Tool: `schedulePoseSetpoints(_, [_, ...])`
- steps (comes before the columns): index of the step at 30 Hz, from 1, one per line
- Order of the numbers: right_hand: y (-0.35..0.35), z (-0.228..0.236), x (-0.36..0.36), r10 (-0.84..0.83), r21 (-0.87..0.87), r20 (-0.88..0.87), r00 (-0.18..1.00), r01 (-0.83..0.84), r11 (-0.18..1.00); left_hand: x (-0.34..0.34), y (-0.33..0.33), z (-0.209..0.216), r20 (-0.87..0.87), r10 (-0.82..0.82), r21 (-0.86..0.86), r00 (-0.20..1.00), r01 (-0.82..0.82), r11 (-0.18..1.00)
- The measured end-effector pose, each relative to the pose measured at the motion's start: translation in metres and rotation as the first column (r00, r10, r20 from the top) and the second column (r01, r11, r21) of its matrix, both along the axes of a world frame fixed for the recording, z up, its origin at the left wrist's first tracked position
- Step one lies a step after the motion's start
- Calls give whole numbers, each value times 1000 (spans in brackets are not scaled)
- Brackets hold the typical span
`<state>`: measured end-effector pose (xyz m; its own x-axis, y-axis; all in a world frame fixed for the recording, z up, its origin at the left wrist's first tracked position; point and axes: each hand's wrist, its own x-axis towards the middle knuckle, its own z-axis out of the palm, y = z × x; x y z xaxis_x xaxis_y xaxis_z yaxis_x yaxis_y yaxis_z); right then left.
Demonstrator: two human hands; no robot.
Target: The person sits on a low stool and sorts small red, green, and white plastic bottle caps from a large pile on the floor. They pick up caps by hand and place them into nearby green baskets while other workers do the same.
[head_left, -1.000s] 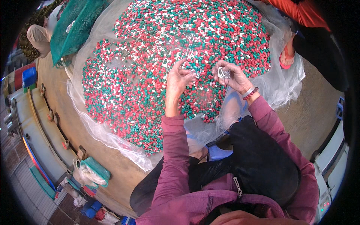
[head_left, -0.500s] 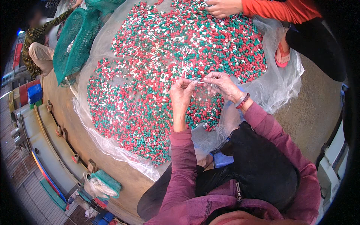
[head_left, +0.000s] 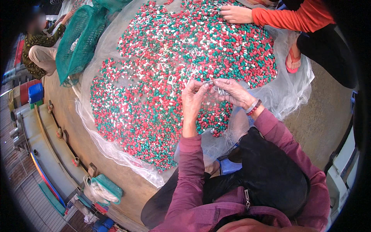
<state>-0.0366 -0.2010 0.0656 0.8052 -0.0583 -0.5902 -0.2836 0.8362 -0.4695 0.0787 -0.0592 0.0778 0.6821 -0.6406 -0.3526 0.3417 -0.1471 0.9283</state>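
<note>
Over a wide spread of small red, green and white plastic pieces (head_left: 139, 112), both hands meet at the fingertips. My left hand (head_left: 193, 96) is closed in a pinch on one end of a small pale piece (head_left: 208, 82), whose exact shape is mostly hidden by the fingers. Thumb and forefinger of my right hand (head_left: 236, 93) pinch its other end. Several white wire-like hooks (head_left: 221, 91) are tucked against the right fingers. More white hooks (head_left: 192, 70) lie among the plastic pieces just beyond my hands.
A translucent sheet (head_left: 280, 92) lies under the pieces. At the far right, a person's hand (head_left: 236, 14) with an orange sleeve rests over the heap. A green mesh sack (head_left: 79, 42) stands at the far left near another person (head_left: 40, 50). A teal basket (head_left: 110, 187) sits lower left.
My hands have drawn closer together and shifted slightly right, with the small piece now between their fingertips. The orange-sleeved person's hand has moved a little to the right.
</note>
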Motion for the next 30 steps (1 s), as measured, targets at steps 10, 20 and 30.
schedulePoseSetpoints(10, [-1,5,-7,33,45,88,996,-37,998,-5,2,3,106,-101,76,989,93,993])
schedulePoseSetpoints(20, [-20,1,-27,124,204,578,807,-289,935,42,27,13,-153,225,-260,962,-259,930])
schedulePoseSetpoints(30, [-21,-11,-15,105,-36,148,983,-101,994,41,24,-7,-292,13,-297,956,-104,949])
